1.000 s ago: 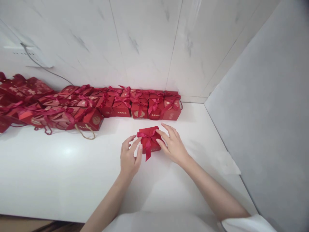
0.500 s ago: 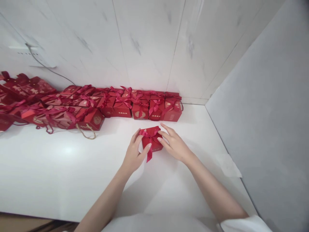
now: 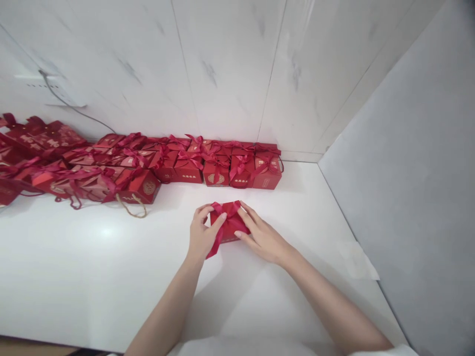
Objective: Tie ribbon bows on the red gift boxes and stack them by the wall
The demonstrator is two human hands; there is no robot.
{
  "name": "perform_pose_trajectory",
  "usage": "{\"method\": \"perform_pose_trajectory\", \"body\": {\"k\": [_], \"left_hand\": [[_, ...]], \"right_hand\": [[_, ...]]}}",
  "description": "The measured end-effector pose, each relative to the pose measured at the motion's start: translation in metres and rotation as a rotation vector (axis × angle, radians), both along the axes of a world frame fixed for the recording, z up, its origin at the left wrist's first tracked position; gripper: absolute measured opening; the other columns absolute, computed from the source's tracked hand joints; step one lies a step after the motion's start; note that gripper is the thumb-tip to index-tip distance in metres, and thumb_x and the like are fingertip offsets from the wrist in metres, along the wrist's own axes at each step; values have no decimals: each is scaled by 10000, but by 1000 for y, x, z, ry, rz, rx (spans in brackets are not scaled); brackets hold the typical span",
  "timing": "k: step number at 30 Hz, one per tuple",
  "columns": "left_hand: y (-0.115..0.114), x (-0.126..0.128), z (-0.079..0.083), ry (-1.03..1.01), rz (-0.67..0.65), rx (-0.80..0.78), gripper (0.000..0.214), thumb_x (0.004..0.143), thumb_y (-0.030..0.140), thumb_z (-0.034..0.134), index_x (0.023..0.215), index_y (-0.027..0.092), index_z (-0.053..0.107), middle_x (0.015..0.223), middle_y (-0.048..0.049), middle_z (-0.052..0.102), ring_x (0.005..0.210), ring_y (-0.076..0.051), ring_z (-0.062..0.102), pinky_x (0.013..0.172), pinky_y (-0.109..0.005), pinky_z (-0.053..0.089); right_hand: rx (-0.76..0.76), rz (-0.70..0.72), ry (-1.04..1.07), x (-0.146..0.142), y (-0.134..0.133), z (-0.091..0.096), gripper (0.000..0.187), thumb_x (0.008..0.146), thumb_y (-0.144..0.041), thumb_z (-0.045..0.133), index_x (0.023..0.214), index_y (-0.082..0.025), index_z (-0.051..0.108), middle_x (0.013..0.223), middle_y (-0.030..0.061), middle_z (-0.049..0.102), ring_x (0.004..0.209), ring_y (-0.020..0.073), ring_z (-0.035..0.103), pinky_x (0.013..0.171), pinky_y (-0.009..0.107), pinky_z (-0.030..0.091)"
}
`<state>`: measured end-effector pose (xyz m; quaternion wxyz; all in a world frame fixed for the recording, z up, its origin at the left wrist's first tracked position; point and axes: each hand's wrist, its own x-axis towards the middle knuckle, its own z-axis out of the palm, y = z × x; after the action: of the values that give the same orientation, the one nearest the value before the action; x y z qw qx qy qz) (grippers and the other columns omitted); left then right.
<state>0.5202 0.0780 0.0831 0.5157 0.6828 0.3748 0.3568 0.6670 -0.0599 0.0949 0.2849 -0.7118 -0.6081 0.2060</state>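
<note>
A small red gift box (image 3: 230, 228) with a red ribbon bow sits on the white table (image 3: 92, 267), between both of my hands. My left hand (image 3: 202, 237) grips the box's left side, its fingers curled onto the ribbon. My right hand (image 3: 260, 236) presses against the right side, fingers laid over the top edge. One ribbon tail hangs down in front by my left fingers.
A row of several finished red ribbon boxes (image 3: 218, 165) lines the marble wall behind. Red gift bags with rope handles (image 3: 133, 185) lie at the left. A grey partition (image 3: 408, 173) closes off the right side. A cable (image 3: 70, 106) runs along the wall.
Both hands have closed in on the box and slid it slightly left and nearer to me. My left hand went from loosely touching the ribbon to gripping the side.
</note>
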Motion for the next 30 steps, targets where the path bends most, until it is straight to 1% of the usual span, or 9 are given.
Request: {"method": "perform_pose_trajectory", "body": {"k": [5, 8, 11, 14, 16, 21, 24, 27, 30], "left_hand": [[-2, -1, 0, -7, -106, 18, 327, 769, 383, 762, 1067, 264, 699, 1285, -73, 562, 1217, -253, 559, 1064, -440, 446], [-2, -1, 3, -30, -162, 23, 334, 783, 368, 749, 1096, 266, 695, 1298, -76, 546, 1232, -258, 551, 1048, -429, 472], [1, -2, 3, -32, -200, 16, 344, 780, 378, 748, 1097, 257, 690, 1289, -78, 541, 1230, -262, 550, 1032, -424, 490], [5, -3, 1, -26, -238, 17, 349, 784, 381, 743, 1103, 255, 679, 1280, -75, 540, 1212, -254, 559, 1033, -422, 489], [6, -3, 0, -31, -252, 21, 354, 784, 378, 742, 1107, 252, 671, 1272, -74, 541, 1199, -247, 564, 1036, -424, 485], [6, -3, 1, -47, -256, 9, 382, 769, 367, 747, 1117, 236, 661, 1256, -85, 541, 1223, -247, 543, 1077, -435, 445], [5, -3, 2, -38, -263, 23, 383, 770, 370, 745, 1116, 228, 661, 1253, -91, 541, 1221, -246, 542, 1086, -437, 434], [10, -1, 5, -24, -272, 33, 425, 778, 390, 739, 1160, 226, 649, 1280, -97, 534, 1204, -243, 552, 1067, -430, 450], [20, 1, 10, 2, -332, 16, 483, 760, 426, 752, 1186, 222, 650, 1296, -102, 537, 1199, -249, 558, 1050, -414, 464]], "right_hand": [[-28, -14, -24, 2, -3, 1, 681, 1016, -541, 328, 1582, -249, 87, 1632, 75, 99, 1451, 300, 292, 1152, 495, 366], [-9, -8, 13, 2, -4, -2, 692, 1017, -527, 347, 1583, -252, 61, 1636, 69, 66, 1446, 281, 311, 1137, 456, 397], [-1, -2, 23, 0, -5, -4, 702, 1019, -490, 374, 1582, -268, 19, 1635, 73, -18, 1378, 290, 428, 1059, 432, 484], [-29, -20, -10, -1, -5, -6, 713, 1010, -498, 386, 1581, -287, 15, 1630, 76, -8, 1262, 319, 553, 972, 462, 540], [-38, -46, -22, -1, -4, -5, 691, 1007, -520, 376, 1581, -300, 61, 1628, 60, 6, 1218, 326, 588, 946, 471, 550], [-32, -117, 1, -2, -2, -1, 625, 1005, -556, 353, 1561, -306, 215, 1626, 46, -6, 1192, 318, 609, 931, 459, 560], [-29, -163, 28, -5, -2, -4, 594, 1008, -558, 337, 1545, -313, 268, 1627, 38, 32, 1172, 311, 624, 951, 472, 548], [12, -188, 43, -10, -3, -13, 599, 1012, -540, 334, 1551, -290, 256, 1624, 37, 100, 1260, 314, 557, 1002, 483, 517], [47, -186, 40, -14, -4, -20, 654, 1000, -536, 372, 1569, -267, 191, 1619, 55, 148, 1329, 320, 486, 1032, 499, 494]]}}
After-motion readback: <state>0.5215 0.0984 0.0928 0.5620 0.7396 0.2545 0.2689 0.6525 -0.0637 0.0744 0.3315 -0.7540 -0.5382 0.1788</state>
